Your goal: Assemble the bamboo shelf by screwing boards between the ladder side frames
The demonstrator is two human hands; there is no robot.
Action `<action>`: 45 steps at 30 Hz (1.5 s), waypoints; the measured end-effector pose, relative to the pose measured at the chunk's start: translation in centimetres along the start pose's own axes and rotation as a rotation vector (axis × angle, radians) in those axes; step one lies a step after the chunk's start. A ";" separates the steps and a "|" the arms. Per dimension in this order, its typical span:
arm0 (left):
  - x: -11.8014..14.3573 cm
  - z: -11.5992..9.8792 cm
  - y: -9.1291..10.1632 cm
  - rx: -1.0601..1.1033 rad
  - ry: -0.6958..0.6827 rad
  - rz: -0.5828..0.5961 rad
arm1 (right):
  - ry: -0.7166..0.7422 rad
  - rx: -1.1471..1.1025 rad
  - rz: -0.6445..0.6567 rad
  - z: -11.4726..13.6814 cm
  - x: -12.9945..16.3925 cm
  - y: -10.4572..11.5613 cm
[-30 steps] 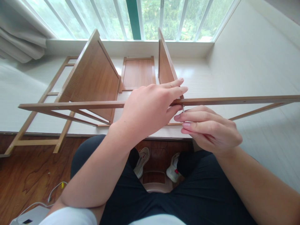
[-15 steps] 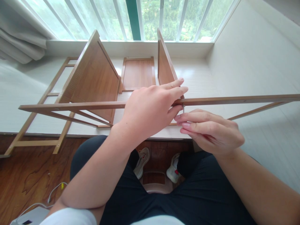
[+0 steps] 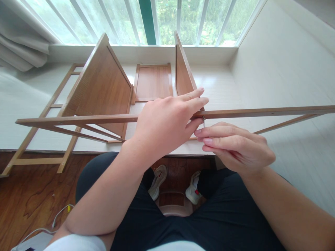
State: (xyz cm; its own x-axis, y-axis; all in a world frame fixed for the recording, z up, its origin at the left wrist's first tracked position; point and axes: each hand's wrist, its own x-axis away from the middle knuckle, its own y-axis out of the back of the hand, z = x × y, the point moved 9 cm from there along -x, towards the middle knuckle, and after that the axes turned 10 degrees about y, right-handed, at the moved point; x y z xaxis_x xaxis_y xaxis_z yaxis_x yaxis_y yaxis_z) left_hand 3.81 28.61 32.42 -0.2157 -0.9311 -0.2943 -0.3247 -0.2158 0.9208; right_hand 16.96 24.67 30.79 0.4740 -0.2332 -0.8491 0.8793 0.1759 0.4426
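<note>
While both hands hold as before, the wooden rail (image 3: 261, 112) has shifted slightly left.

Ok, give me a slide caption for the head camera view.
Left hand steadies a long wooden rail while the right hand pinches a small metal tool beneath it.

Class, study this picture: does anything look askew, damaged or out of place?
Nothing looks damaged. The left hand steadies the wooden rail; the right hand pinches a small metal tool beneath it. Two panels stand tilted.
</note>
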 end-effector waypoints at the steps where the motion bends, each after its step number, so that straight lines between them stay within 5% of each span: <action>1: 0.0 0.0 0.0 -0.003 0.002 0.001 | 0.000 -0.004 -0.003 0.0 0.0 0.0; 37: 0.2 0.0 0.3 -0.017 -0.012 -0.065 | -0.038 -0.025 0.059 -0.6 -0.4 -1.1; 45: 0.3 -0.1 0.3 -0.010 -0.010 -0.060 | -0.074 -0.064 0.227 -1.4 0.7 -3.7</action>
State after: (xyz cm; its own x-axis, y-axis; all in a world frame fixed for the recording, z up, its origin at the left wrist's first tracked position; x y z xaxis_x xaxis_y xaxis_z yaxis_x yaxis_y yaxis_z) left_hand 3.72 28.30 32.62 -0.2050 -0.9135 -0.3513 -0.3278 -0.2741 0.9041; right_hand 13.97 25.16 28.19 0.6632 -0.2496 -0.7056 0.7463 0.2917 0.5983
